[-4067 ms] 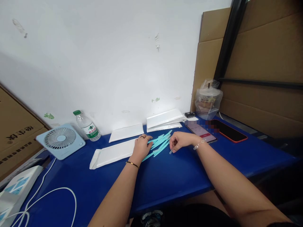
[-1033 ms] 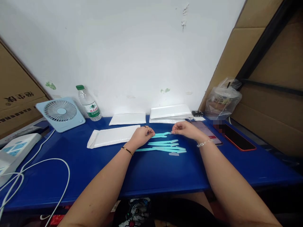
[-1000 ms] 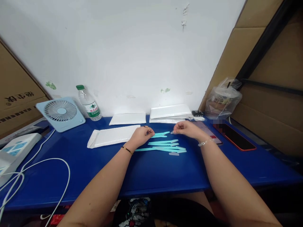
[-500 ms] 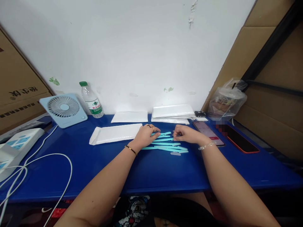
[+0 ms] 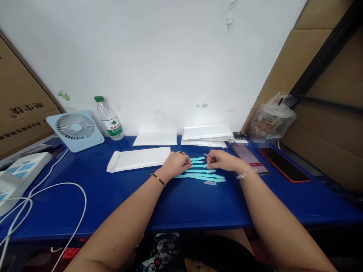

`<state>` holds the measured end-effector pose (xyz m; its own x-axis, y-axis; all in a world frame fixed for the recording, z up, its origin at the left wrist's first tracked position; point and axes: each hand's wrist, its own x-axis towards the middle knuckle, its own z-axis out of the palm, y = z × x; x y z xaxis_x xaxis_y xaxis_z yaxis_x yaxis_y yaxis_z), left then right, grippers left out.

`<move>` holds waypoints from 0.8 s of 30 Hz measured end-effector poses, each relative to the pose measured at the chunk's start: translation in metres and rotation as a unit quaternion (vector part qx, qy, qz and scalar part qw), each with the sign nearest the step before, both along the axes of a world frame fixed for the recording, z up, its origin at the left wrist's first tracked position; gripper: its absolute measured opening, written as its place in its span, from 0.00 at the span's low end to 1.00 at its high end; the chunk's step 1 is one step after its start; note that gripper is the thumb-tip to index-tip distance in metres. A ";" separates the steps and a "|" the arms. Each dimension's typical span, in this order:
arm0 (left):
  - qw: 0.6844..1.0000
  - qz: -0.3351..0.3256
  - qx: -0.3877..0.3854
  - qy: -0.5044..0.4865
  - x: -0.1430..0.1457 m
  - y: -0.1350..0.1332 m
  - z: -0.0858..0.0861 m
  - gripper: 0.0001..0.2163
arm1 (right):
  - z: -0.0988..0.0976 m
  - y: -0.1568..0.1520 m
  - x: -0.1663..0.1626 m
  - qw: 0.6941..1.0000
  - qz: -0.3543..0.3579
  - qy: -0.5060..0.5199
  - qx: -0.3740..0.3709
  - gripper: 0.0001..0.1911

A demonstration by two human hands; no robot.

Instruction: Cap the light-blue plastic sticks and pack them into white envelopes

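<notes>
Several slim turquoise eyebrow razors [image 5: 202,176] lie loosely side by side on the blue table [image 5: 195,207]. Between my two hands stretches one eyebrow razor [image 5: 199,166], pointing right. My left hand [image 5: 178,163] has its fingers closed on the handle end of this razor. At the blade end, my right hand [image 5: 217,159] pinches with thumb and forefinger; its fingertips cover the tip. A small clear cover [image 5: 210,183] rests below the razors. Beside my left hand lies a white padded envelope [image 5: 138,159], its flap to the left.
White envelopes [image 5: 207,132] are stacked by the wall, with another white envelope [image 5: 155,139] left of them. Two phones, one grey [image 5: 249,156] and one orange-edged [image 5: 290,166], lie right. A fan [image 5: 78,130], water bottle [image 5: 112,121], power strip [image 5: 25,177] and bagged cup [image 5: 269,121] stand around.
My left fingers have curled from a loose spread into a closed grip on the razor's handle end. My right hand stays at the blade end, nearly unmoved.
</notes>
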<state>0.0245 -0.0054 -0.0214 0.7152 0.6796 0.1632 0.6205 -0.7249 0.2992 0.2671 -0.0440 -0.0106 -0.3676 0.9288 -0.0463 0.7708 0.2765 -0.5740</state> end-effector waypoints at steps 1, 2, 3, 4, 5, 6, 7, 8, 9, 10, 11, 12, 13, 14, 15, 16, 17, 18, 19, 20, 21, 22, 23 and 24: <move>1.000 0.004 0.004 -0.001 -0.001 0.000 0.002 0.07 | 0.000 0.000 0.002 1.000 -0.003 0.017 -0.006 0.14; 1.000 0.011 0.009 -0.004 -0.003 0.001 0.004 0.07 | 0.000 0.000 0.006 0.999 -0.010 0.035 -0.012 0.14; 1.000 0.022 0.012 -0.008 -0.005 0.002 0.006 0.07 | 0.000 0.001 0.010 0.998 -0.023 0.052 -0.019 0.14; 0.999 0.035 0.012 -0.013 -0.008 0.003 0.007 0.07 | 0.000 0.001 0.014 0.997 -0.041 0.066 -0.026 0.14; 0.999 0.048 0.008 -0.016 -0.010 0.005 0.007 0.07 | 0.000 0.002 0.017 0.995 -0.061 0.073 -0.033 0.14; 0.998 0.058 0.002 -0.018 -0.012 0.007 0.007 0.07 | 0.000 0.002 0.020 0.993 -0.080 0.073 -0.036 0.13; 0.998 0.067 -0.005 -0.021 -0.013 0.008 0.006 0.07 | 0.001 0.002 0.022 0.993 -0.095 0.069 -0.034 0.13; 0.997 0.072 -0.009 -0.024 -0.014 0.009 0.005 0.06 | 0.002 0.001 0.023 0.992 -0.101 0.064 -0.027 0.14; 0.997 0.075 -0.009 -0.027 -0.014 0.009 0.004 0.06 | 0.003 0.000 0.022 0.993 -0.095 0.061 -0.021 0.14; 0.997 0.075 -0.006 -0.032 -0.014 0.009 0.003 0.06 | 0.004 -0.001 0.020 0.995 -0.079 0.060 -0.017 0.14; 0.997 0.072 0.000 -0.038 -0.013 0.008 0.003 0.06 | 0.005 -0.002 0.017 0.997 -0.056 0.057 -0.017 0.15; 0.997 0.065 0.004 -0.042 -0.013 0.007 0.003 0.07 | 0.007 -0.004 0.014 0.998 -0.030 0.047 -0.020 0.15; 0.997 0.055 0.007 -0.044 -0.011 0.005 0.004 0.08 | 0.007 -0.005 0.011 0.999 -0.005 0.030 -0.025 0.15; 0.998 0.039 0.009 -0.044 -0.010 0.003 0.004 0.09 | 0.008 -0.006 0.008 0.999 0.017 0.008 -0.030 0.15; 0.999 0.019 0.008 -0.042 -0.009 0.001 0.005 0.10 | 0.008 -0.006 0.005 0.999 0.032 -0.013 -0.033 0.15; 0.999 -0.002 0.007 -0.038 -0.007 -0.001 0.006 0.11 | 0.007 -0.006 0.003 0.998 0.041 -0.028 -0.037 0.15; 0.999 -0.021 0.006 -0.032 -0.006 -0.003 0.006 0.11 | 0.007 -0.006 0.001 0.998 0.046 -0.032 -0.040 0.14; 0.999 -0.036 0.006 -0.024 -0.005 -0.004 0.006 0.11 | 0.006 -0.005 -0.001 0.998 0.046 -0.027 -0.040 0.14; 0.999 -0.044 0.005 -0.017 -0.003 -0.005 0.006 0.10 | 0.005 -0.005 -0.001 0.998 0.044 -0.019 -0.039 0.14; 0.999 -0.046 0.002 -0.011 -0.003 -0.005 0.006 0.09 | 0.005 -0.004 -0.001 0.999 0.040 -0.009 -0.034 0.14; 0.999 -0.041 -0.001 -0.010 -0.002 -0.004 0.006 0.09 | 0.005 -0.003 -0.001 0.999 0.034 0.002 -0.026 0.13; 0.999 -0.030 -0.003 -0.013 -0.003 -0.003 0.006 0.09 | 0.005 -0.003 0.000 0.999 0.027 0.009 -0.015 0.13; 1.000 -0.015 -0.004 -0.019 -0.004 -0.002 0.006 0.09 | 0.004 -0.002 0.002 1.000 0.017 0.013 -0.002 0.12; 1.000 0.003 -0.003 -0.026 -0.006 0.000 0.006 0.09 | 0.004 -0.002 0.004 1.000 0.003 0.014 0.010 0.11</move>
<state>0.0185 -0.0056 -0.0152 0.7021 0.6848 0.1954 0.6085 -0.7194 0.3348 0.2709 -0.0460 -0.0061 -0.3749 0.9269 -0.0184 0.7528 0.2928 -0.5895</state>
